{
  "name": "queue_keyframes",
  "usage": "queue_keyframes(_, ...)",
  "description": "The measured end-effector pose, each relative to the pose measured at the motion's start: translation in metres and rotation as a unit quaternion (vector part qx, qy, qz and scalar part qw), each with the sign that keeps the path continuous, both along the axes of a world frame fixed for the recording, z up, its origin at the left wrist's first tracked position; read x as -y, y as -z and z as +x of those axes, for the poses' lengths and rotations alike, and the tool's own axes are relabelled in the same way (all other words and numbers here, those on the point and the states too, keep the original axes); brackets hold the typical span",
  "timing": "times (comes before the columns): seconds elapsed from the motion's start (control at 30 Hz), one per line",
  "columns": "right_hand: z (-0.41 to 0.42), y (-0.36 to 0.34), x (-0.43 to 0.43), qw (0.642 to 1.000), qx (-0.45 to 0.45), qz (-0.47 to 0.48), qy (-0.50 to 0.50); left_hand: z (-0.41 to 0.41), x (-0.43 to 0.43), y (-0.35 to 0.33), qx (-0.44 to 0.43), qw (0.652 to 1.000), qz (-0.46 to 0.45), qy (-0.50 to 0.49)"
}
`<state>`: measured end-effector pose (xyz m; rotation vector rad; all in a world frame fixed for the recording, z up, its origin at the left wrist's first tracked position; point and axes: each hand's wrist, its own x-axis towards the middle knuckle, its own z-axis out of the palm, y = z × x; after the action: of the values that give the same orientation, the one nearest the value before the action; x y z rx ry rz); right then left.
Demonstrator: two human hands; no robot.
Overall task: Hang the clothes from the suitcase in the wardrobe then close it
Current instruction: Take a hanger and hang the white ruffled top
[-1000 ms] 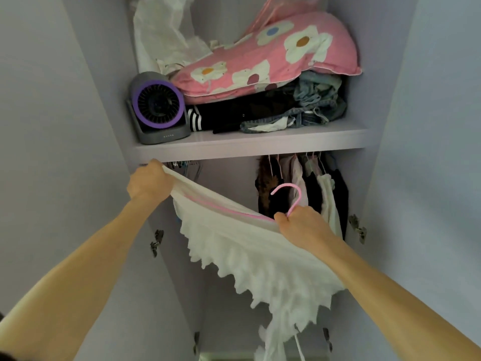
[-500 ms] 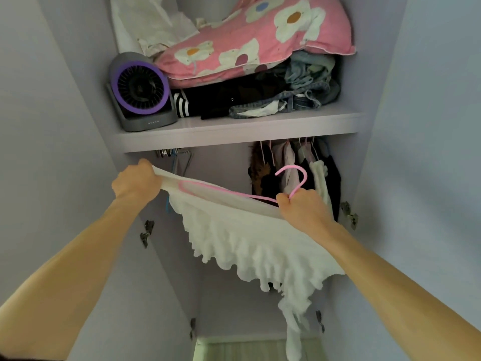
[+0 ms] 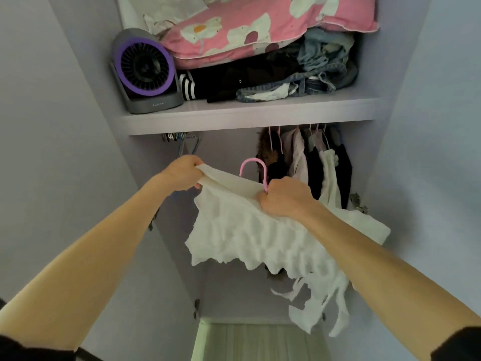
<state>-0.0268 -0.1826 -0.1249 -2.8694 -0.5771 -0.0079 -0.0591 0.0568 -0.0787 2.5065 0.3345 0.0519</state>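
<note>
You face the open wardrobe (image 3: 91,74), its shelf (image 3: 247,121) across the top of the hanging space. Below the shelf, in front of that space, you hold the white ruffled garment (image 3: 260,230) stretched between both hands, its ragged hem and straps dangling. A pink flowered pillow (image 3: 260,29) lies on folded clothes on the shelf. Hung clothes (image 3: 307,162) crowd the right side under it. A grey and purple fan (image 3: 145,71) stands at the shelf's left end. Your left hand (image 3: 183,175) has its fingers curled round the garment's left top edge. Your right hand (image 3: 286,196) has its fingers closed on the other edge and on the stem of the pink hanger (image 3: 256,162), whose hook stands up clear below the shelf.
</note>
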Motion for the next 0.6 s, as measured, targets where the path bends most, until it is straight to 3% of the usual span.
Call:
queue_keyframes(0.1, 0.013, -0.013, 0.001, 0.994, 0.016, 0.109, 0.012, -0.005, 0.018, 0.004, -0.021, 0.997, -0.057, 0.046)
queue_keyframes(0.2, 0.022, -0.016, 0.005, 0.983, 0.005, 0.184, 0.009, -0.014, 0.014, 0.011, -0.066, 0.961, -0.251, 0.094)
queue_keyframes(0.27, 0.026, -0.015, 0.009, 0.981, 0.012, 0.193, 0.018, -0.022, 0.004, 0.022, -0.056, 0.94, -0.325, 0.085)
queue_keyframes(0.37, 0.03, -0.013, 0.017, 0.973, 0.027, 0.221, 0.051, -0.035, -0.017, 0.049, 0.011, 0.978, -0.206, 0.027)
queue_keyframes(0.5, 0.036, -0.01, 0.018, 0.965, 0.018, 0.25, 0.072, -0.046, -0.035, 0.08, 0.08, 0.977, -0.197, -0.03)
queue_keyframes(0.6, 0.036, -0.001, 0.012, 0.968, 0.007, 0.242, 0.065, -0.044, -0.047, 0.092, 0.081, 0.994, -0.065, -0.042)
